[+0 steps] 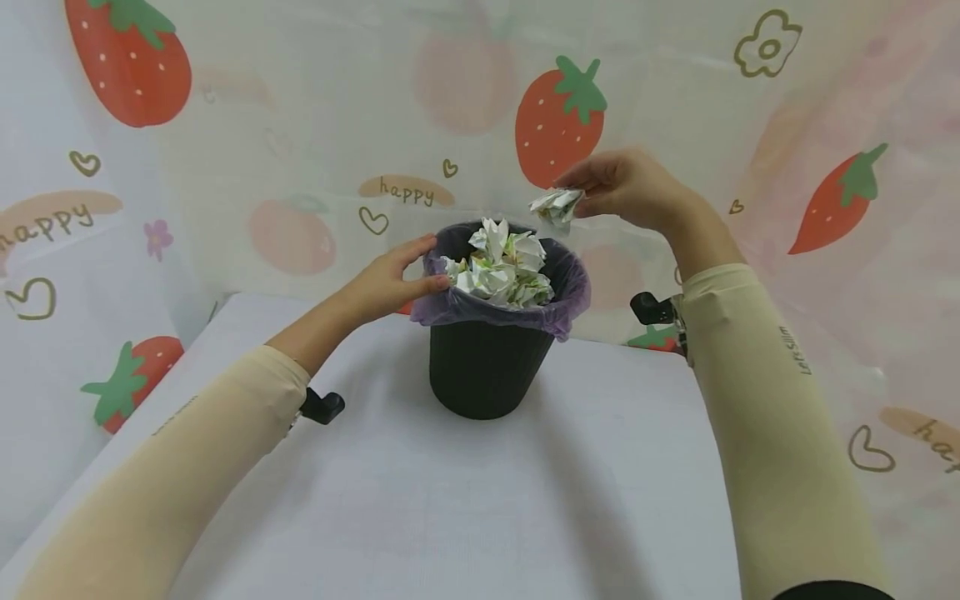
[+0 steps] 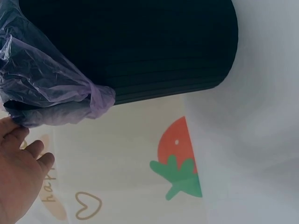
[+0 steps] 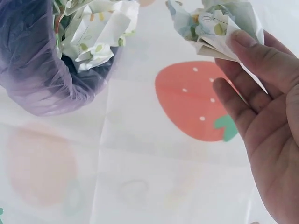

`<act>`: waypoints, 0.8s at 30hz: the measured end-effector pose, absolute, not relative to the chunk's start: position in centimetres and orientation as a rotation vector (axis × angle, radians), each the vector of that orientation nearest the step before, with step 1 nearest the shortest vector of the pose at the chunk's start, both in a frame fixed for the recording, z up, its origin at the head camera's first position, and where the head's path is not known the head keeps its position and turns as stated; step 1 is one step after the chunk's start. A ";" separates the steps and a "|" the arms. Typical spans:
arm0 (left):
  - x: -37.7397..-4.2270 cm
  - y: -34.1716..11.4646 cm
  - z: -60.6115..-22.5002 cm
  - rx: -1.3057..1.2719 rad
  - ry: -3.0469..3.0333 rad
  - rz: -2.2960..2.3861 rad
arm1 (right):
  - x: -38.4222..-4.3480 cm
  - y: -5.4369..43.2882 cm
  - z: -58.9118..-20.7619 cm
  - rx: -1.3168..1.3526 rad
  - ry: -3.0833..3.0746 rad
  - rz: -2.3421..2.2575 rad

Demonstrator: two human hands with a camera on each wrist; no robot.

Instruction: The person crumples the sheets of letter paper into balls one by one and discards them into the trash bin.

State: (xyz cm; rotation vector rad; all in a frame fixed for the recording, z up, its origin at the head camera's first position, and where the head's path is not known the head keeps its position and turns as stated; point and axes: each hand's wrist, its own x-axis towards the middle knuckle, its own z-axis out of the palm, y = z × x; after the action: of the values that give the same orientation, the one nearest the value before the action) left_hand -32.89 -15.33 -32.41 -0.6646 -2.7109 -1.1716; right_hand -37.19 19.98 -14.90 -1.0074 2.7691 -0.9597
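A black trash can [image 1: 483, 371] stands on the white table, lined with a purple plastic bag [image 1: 570, 287] folded over its rim. Crumpled paper [image 1: 495, 267] with coloured prints is heaped inside, rising above the opening. The left hand [image 1: 393, 275] rests against the left side of the rim, fingers extended and thumb over the bag's near edge; its fingertips also show at the bag in the left wrist view. Above the right rim, the right hand [image 1: 633, 187] pinches a crumpled paper ball [image 3: 210, 28] between thumb and fingers.
A white-covered table [image 1: 450, 500] extends in front of the trash can. Behind it hangs a curtain [image 1: 315, 125] printed with strawberries, hearts and words. Small black devices are strapped at both wrists.
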 end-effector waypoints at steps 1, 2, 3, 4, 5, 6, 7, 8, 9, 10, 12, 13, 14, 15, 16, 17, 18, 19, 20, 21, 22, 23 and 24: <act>-32.9 -15.3 -32.4 -0.666 -2.710 -1.171 | -37.1 20.0 -14.9 -1.003 2.772 -0.946; -32.9 -15.4 -32.4 -0.668 -2.711 -1.170 | -37.1 20.0 -15.0 -0.999 2.767 -0.941; -32.9 -15.4 -32.5 -0.668 -2.711 -1.169 | -37.1 20.0 -15.1 -0.996 2.762 -0.940; -32.9 -15.4 -32.5 -0.668 -2.713 -1.164 | -37.1 20.0 -15.1 -0.996 2.758 -0.932; -33.0 -15.4 -32.5 -0.667 -2.715 -1.161 | -37.0 20.0 -15.2 -0.997 2.750 -0.922; -32.9 -15.4 -32.5 -0.667 -2.716 -1.160 | -37.0 20.0 -15.3 -0.991 2.739 -0.908; -33.0 -15.4 -32.5 -0.667 -2.716 -1.160 | -37.0 19.9 -15.4 -0.981 2.723 -0.898; -33.0 -15.5 -32.5 -0.667 -2.716 -1.161 | -37.1 20.0 -15.5 -0.971 2.712 -0.886; -33.0 -15.5 -32.5 -0.667 -2.717 -1.160 | -37.1 20.0 -15.7 -0.960 2.705 -0.869; -33.0 -15.4 -32.5 -0.668 -2.716 -1.159 | -37.1 20.1 -15.8 -0.949 2.701 -0.849; -33.1 -15.4 -32.5 -0.672 -2.714 -1.164 | -37.2 20.3 -16.1 -0.930 2.705 -0.813; -33.1 -15.3 -32.5 -0.673 -2.713 -1.168 | -37.1 20.5 -16.3 -0.928 2.714 -0.803; -33.1 -15.2 -32.5 -0.675 -2.713 -1.170 | -37.1 20.7 -16.5 -0.929 2.725 -0.798; -33.1 -15.2 -32.5 -0.677 -2.713 -1.173 | -37.1 20.9 -16.7 -0.930 2.741 -0.792; -33.0 -15.1 -32.5 -0.678 -2.713 -1.177 | -37.0 21.1 -16.9 -0.932 2.758 -0.789; -33.0 -15.1 -32.5 -0.677 -2.715 -1.178 | -36.9 21.3 -17.1 -0.933 2.775 -0.792; -33.1 -15.1 -32.5 -0.675 -2.717 -1.174 | -36.8 21.5 -17.3 -0.936 2.789 -0.803; -33.1 -15.1 -32.5 -0.674 -2.721 -1.165 | -36.7 21.7 -17.5 -0.942 2.806 -0.809; -33.1 -15.1 -32.5 -0.670 -2.726 -1.157 | -36.5 21.9 -17.7 -0.945 2.820 -0.813; -33.1 -15.2 -32.5 -0.666 -2.730 -1.152 | -36.4 22.1 -17.9 -0.951 2.833 -0.818; -33.1 -15.3 -32.4 -0.663 -2.736 -1.146 | -36.1 22.3 -18.0 -0.960 2.843 -0.823; -33.1 -15.4 -32.3 -0.659 -2.744 -1.142 | -35.9 22.5 -18.2 -0.963 2.847 -0.834; -33.0 -15.6 -32.2 -0.654 -2.752 -1.141 | -35.7 22.6 -18.3 -0.965 2.853 -0.841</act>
State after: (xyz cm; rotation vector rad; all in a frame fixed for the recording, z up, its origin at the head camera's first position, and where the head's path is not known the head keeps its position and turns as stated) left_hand -33.01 -15.57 -32.23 -0.6545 -2.7523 -1.1412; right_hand -35.66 22.61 -18.33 -0.9651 2.8531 -0.8413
